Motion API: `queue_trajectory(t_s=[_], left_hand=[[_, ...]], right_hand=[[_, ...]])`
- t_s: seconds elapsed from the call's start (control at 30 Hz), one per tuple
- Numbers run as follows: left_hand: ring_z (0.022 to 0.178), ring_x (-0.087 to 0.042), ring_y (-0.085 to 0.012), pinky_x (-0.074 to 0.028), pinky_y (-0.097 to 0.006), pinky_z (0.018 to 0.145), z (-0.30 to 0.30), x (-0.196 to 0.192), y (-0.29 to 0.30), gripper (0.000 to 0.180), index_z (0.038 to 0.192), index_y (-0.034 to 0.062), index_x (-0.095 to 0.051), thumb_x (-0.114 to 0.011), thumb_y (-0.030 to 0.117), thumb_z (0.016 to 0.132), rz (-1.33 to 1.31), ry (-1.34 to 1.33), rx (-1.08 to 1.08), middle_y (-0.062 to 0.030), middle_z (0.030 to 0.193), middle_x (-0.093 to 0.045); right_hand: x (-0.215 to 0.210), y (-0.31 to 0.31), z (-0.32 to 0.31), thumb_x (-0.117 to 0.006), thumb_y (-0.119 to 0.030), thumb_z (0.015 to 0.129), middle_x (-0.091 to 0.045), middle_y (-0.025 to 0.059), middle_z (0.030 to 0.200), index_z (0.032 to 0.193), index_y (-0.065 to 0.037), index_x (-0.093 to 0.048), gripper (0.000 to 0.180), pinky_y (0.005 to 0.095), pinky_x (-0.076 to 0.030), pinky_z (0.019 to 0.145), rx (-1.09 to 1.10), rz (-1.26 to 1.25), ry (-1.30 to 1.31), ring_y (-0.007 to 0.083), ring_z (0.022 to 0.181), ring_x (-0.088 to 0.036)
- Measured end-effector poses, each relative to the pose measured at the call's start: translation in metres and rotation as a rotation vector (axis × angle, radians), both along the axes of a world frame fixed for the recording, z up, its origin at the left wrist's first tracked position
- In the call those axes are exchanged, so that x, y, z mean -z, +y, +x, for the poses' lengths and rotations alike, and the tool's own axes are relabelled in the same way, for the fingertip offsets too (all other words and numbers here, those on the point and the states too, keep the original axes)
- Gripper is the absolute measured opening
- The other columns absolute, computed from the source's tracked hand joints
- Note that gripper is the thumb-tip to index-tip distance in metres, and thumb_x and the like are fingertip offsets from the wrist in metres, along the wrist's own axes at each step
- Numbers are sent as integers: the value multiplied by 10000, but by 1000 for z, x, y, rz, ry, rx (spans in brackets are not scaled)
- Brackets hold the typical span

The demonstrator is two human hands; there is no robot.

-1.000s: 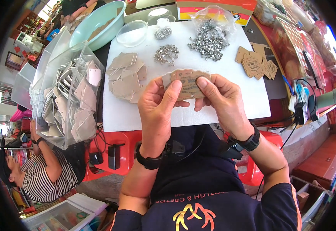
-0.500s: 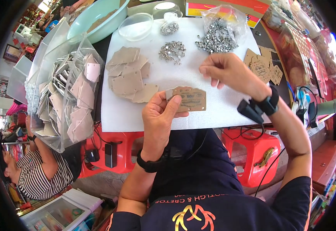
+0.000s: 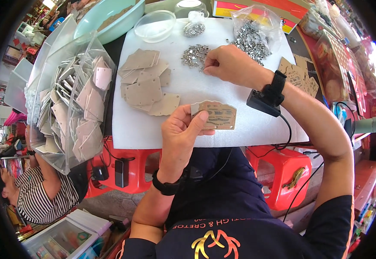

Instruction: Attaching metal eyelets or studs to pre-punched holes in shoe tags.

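Note:
My left hand [image 3: 180, 138] is closed on a flat brown printed plate [image 3: 220, 116] with a scalloped top edge and small holes, thumb across its left end. My right hand [image 3: 231, 64] is over the white mat, its fingertips pinched at the right edge of a small pile of metal studs [image 3: 192, 55]. Whatever is between those fingertips is too small to make out. Behind that hand, a larger heap of shiny metal pieces [image 3: 252, 43] spills from a clear plastic bag [image 3: 263, 19]. Overlapping blank tan plates [image 3: 144, 91] lie to the left of the held plate.
A clear bin [image 3: 69, 129] full of similar plates stands at the left, below a pale green basin [image 3: 110, 26]. A round clear tub [image 3: 155, 26] sits at the back. Printed plates [image 3: 298, 75] lie at the right. A person in a striped shirt [image 3: 45, 190] is at lower left.
My right hand has moved left and away from me, from above the mat's right side to the small stud pile. The left hand still holds the printed plate, slightly lower and further right.

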State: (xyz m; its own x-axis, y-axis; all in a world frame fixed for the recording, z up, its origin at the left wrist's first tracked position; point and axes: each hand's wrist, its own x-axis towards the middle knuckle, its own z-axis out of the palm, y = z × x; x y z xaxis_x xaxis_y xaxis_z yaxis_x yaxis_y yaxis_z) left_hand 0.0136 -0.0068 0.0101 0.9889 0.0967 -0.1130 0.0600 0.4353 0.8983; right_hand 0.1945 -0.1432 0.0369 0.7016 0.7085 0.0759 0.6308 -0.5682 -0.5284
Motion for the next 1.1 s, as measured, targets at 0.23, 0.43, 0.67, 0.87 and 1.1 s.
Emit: queue_trajectory(t_s=[0.23, 0.43, 0.67, 0.87, 1.1], left_hand=[[836, -690, -159, -592, -285, 689, -1, 2, 1, 215, 1099, -33, -607, -615, 113, 941, -25, 5, -12, -120, 1009, -695], [839, -689, -160, -595, -288, 689, 3, 4, 1, 206, 1095, -31, -615, -607, 105, 940, 11, 3, -22, -121, 1008, -694], [836, -687, -152, -595, -294, 693, 6, -1, -2, 187, 1079, -14, -630, -614, 99, 931, -13, -20, -45, -114, 1003, -695], [816, -681, -145, -598, -286, 694, 5, -6, -5, 183, 1060, -41, -614, -616, 86, 927, -3, -24, -59, -123, 949, -693], [803, -678, -131, -595, -270, 677, 4, -13, -8, 176, 1056, -47, -611, -608, 75, 930, 27, -71, -47, -107, 931, -689]], right_hand=[[-20, -17, -4, -631, -125, 782, -648, 157, 712, 807, 3, -645, 131, 367, -492, 628, -64, -124, 24, 285, 642, -632], [-27, -30, -19, -607, -106, 772, -612, 157, 716, 790, -6, -611, 102, 421, -481, 671, -160, -360, -114, 340, 729, -621], [-9, -34, -30, -567, -89, 817, -640, 163, 814, 816, -2, -611, 98, 444, -509, 690, -133, -341, -348, 364, 798, -636], [-5, -36, -37, -574, -92, 812, -653, 174, 871, 840, 0, -615, 105, 448, -525, 691, -130, -217, -389, 355, 841, -650], [-15, -30, -40, -608, -175, 846, -640, 144, 811, 837, -28, -630, 149, 425, -499, 698, 62, -428, -301, 346, 769, -630]])
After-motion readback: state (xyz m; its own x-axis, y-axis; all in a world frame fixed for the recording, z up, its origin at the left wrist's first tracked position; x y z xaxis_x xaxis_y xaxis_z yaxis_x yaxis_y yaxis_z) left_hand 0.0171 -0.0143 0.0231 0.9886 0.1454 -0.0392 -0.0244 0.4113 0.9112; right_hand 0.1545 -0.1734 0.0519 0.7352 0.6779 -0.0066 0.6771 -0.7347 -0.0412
